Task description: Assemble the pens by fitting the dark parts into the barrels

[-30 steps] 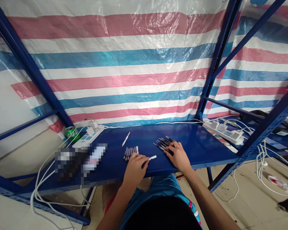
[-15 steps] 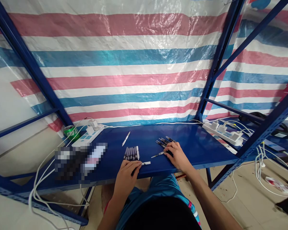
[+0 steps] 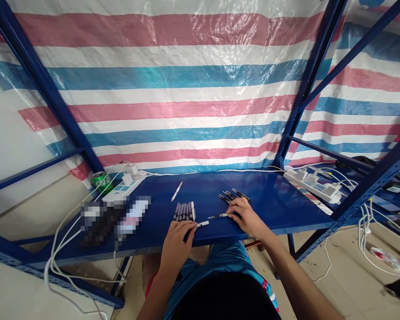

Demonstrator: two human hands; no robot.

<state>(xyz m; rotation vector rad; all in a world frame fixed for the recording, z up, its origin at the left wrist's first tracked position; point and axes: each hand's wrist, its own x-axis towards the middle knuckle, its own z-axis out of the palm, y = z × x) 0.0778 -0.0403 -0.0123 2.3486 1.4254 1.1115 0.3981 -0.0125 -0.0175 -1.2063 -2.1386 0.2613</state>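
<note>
Gripping a slim black pen (image 3: 217, 216) in the right hand (image 3: 246, 218), tip aimed left, low over the front edge of a blue steel shelf (image 3: 206, 191). Closing the left hand (image 3: 176, 242) around a white-tipped pen-like piece (image 3: 202, 224), beside a row of lined-up pens (image 3: 185, 212). Keeping a fanned pile of pens (image 3: 235, 196) just behind the right fingers. Apparently handling single pens between both hands; next move seemingly calling for bringing the black pen's tip and the white tip together.
</note>
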